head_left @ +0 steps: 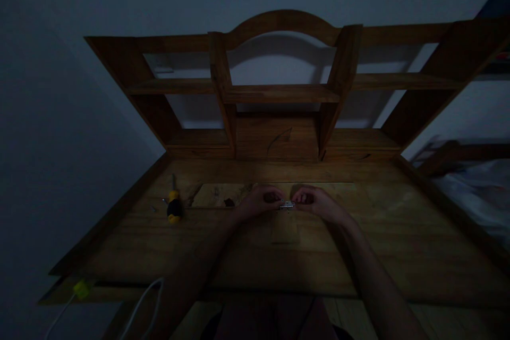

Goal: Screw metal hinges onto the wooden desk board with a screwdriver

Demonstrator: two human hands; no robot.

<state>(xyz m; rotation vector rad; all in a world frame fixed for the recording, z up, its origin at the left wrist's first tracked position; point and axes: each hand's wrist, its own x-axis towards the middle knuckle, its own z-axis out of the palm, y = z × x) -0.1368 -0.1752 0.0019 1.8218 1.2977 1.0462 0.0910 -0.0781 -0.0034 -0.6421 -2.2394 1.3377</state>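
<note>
In the middle of the desk, a small metal hinge [286, 205] is pinched from both sides. My left hand [263, 199] grips its left end with thumb and fingers, and my right hand [313, 202] grips the right end. Beneath the hinge, a small wooden block [285, 228] meets a long wooden strip [221, 195], which lies crosswise behind it. Dark knots and a hole mark the strip's left part. A yellow and black screwdriver [174, 207] lies to the left, with a screw [154, 209] beside it. The dim light hides fine detail around the fingertips.
A wooden shelf unit [281, 94] with an arched top stands along the desk's back edge. At the front left are a white cable [139, 303] and a yellow object [81, 289]. Raised side rails [446, 207] border the wooden desk [398, 244]. White fabric [478, 196] lies beyond, right.
</note>
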